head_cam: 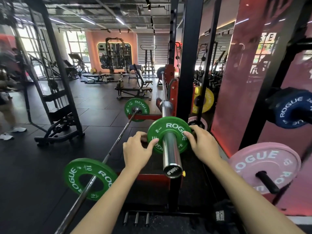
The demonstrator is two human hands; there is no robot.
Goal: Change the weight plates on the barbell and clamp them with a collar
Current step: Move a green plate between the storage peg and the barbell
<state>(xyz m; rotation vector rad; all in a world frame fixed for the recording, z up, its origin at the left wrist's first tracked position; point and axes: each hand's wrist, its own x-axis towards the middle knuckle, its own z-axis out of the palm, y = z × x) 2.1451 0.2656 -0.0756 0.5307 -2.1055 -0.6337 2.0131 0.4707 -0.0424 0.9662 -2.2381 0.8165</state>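
Note:
A small green ROGUE weight plate [168, 130] sits on the chrome sleeve [172, 154] of the barbell racked in front of me. My left hand [137, 152] grips the plate's left rim and my right hand [200, 144] grips its right rim. The sleeve's end points toward me. I see no collar on the sleeve; what lies behind the plate is hidden.
A second barbell [108, 154] lies to the left with a green plate near me [89, 178] and another at its far end [136, 109]. On rack pegs at the right hang a pink plate [263, 166], a blue plate [293, 108] and a yellow plate [203, 99]. A black rack upright [189, 65] stands just behind.

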